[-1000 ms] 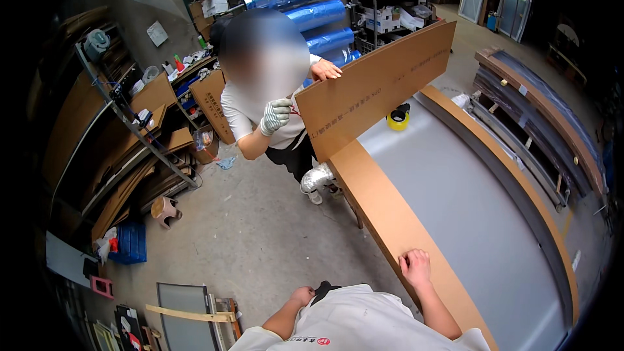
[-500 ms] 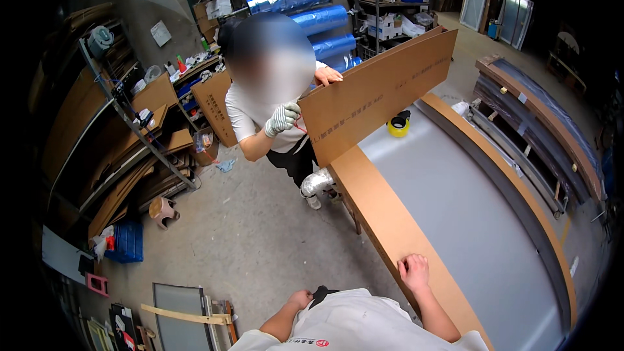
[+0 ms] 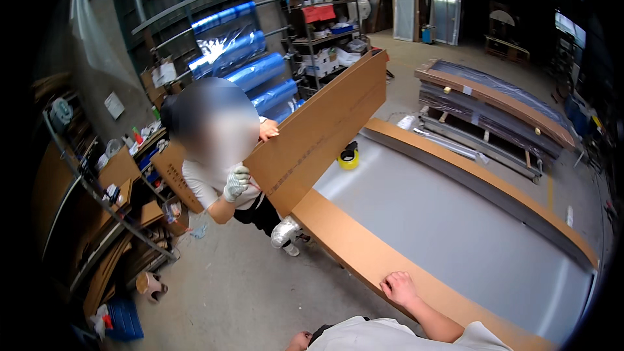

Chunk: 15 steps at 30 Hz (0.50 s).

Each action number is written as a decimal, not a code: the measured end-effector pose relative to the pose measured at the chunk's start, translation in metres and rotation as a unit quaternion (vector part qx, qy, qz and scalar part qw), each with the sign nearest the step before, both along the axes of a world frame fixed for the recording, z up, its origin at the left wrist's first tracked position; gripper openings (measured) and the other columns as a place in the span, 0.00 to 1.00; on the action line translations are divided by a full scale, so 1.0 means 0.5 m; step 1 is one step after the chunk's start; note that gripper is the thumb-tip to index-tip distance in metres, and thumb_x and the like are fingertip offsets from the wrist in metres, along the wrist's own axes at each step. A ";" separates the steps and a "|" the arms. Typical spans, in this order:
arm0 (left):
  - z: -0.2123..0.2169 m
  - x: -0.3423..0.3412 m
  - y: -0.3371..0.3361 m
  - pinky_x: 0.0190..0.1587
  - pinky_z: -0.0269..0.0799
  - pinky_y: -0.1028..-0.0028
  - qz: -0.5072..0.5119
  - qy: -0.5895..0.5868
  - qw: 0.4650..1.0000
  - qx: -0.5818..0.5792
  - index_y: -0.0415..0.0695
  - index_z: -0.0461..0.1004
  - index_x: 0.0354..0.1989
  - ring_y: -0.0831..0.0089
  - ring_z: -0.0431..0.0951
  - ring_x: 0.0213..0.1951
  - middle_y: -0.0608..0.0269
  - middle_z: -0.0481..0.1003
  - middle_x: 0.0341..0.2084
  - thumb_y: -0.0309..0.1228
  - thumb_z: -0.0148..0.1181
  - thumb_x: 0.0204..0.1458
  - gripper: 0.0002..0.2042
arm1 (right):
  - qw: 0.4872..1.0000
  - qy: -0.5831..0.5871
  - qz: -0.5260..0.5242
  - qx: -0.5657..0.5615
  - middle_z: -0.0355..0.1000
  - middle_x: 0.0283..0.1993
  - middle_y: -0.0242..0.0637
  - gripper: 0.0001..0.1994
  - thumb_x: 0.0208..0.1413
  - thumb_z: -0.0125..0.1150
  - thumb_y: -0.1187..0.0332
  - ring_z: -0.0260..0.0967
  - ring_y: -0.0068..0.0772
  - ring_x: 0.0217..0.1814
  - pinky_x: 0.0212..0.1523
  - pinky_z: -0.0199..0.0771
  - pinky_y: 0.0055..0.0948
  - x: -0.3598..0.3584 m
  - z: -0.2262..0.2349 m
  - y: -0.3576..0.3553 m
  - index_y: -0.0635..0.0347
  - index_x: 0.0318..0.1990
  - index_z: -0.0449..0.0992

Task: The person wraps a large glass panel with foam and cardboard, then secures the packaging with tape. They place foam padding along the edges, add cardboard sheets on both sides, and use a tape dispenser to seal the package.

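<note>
My right hand [image 3: 398, 287] rests on a long brown cardboard strip [image 3: 354, 234], close to its outer edge, its fingers loosely bent and holding nothing. This strip lies along the near side of a wide grey panel [image 3: 416, 195]. At the lower edge of the picture, my left hand [image 3: 300, 340] hangs by my waist; its fingers are hidden. Across from me a co-worker [image 3: 201, 179] holds a large folded cardboard sheet [image 3: 325, 127] upright over the panel's far end, with one bare hand and one gloved hand. Beside the sheet sits a yellow tape roll with a black part [image 3: 348, 157].
A second cardboard-edged strip [image 3: 481, 179] borders the panel's right side. Wrapped panels [image 3: 487, 104] lie stacked on a low trolley beyond it. Blue film rolls [image 3: 257, 71] hang behind the co-worker. On the left floor are a stool [image 3: 151, 286] and a blue crate [image 3: 123, 318].
My view has swung up and to the right, so everything sits lower or further left. My right hand stays on the cardboard strip. The co-worker still holds the sheet.
</note>
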<state>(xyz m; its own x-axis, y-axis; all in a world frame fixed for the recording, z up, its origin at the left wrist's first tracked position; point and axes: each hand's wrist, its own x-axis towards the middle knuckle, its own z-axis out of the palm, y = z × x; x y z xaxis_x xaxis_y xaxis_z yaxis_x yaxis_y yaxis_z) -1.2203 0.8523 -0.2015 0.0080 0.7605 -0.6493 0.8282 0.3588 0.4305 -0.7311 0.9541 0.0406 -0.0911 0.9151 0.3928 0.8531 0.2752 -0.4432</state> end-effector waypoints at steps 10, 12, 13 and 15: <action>0.133 0.040 0.076 0.58 0.79 0.53 -0.081 -0.049 0.995 0.026 0.37 0.82 0.56 0.40 0.82 0.55 0.31 0.81 0.50 0.46 0.61 0.58 0.26 | 1.000 -0.007 -0.021 0.009 0.77 0.33 0.34 0.08 0.58 0.70 0.61 0.76 0.40 0.40 0.47 0.73 0.42 0.017 -0.012 -0.025 0.52 0.31 0.79; 0.144 0.041 0.081 0.58 0.78 0.54 -0.077 -0.062 0.994 0.046 0.36 0.81 0.57 0.40 0.81 0.56 0.32 0.81 0.50 0.46 0.60 0.59 0.27 | 1.000 -0.002 -0.020 -0.003 0.77 0.34 0.34 0.08 0.59 0.69 0.61 0.76 0.40 0.41 0.48 0.73 0.42 0.012 -0.012 -0.025 0.52 0.32 0.80; 0.142 0.038 0.080 0.59 0.78 0.54 -0.074 -0.068 0.993 0.055 0.35 0.80 0.58 0.40 0.81 0.56 0.32 0.81 0.50 0.46 0.60 0.59 0.27 | 1.000 -0.001 -0.017 -0.013 0.77 0.35 0.34 0.08 0.60 0.68 0.61 0.76 0.40 0.42 0.48 0.73 0.42 0.012 -0.008 -0.025 0.52 0.33 0.80; 0.137 0.045 0.086 0.61 0.76 0.53 -0.081 -0.065 0.993 0.058 0.35 0.81 0.57 0.42 0.81 0.58 0.34 0.82 0.50 0.47 0.60 0.59 0.27 | 1.000 -0.003 -0.014 -0.021 0.78 0.35 0.35 0.08 0.60 0.67 0.61 0.77 0.40 0.43 0.49 0.73 0.42 0.014 -0.002 -0.026 0.52 0.34 0.80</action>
